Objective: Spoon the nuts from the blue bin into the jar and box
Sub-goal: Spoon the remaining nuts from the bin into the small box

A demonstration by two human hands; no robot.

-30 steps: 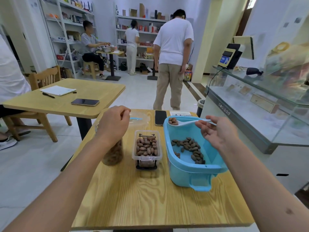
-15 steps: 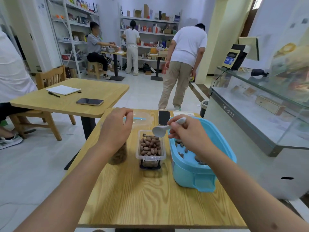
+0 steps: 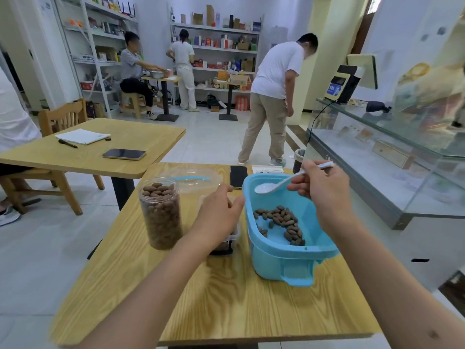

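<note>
Blue bin (image 3: 289,258) sits on the desk (image 3: 226,298) just below the right hand's grip; stiff plastic, bulky but light with so few nuts left, best steadied by the rim or the front handle, probably no need to lift it. Jar (image 3: 161,212) stands left of the left hand, clear rigid plastic, nearly full so fairly heavy and stable, smooth sides, take it round the body. Box (image 3: 232,236) is mostly hidden under the left hand, small thin clear plastic, light, likely to slide if knocked. Nuts (image 3: 279,222) lie loose in the bin floor below the spoon: hard, small, roll easily, keep the spoon level. Spoon (image 3: 274,185) is white plastic, light and stiff, bowl looks empty, held by its handle. Right hand (image 3: 324,190) pinches the handle, wrist raised over the bin, bowl pointing left. Left hand (image 3: 219,217) rests over the box, fingers curled at its far edge; whether it truly grips the box, cannot tell.
</note>
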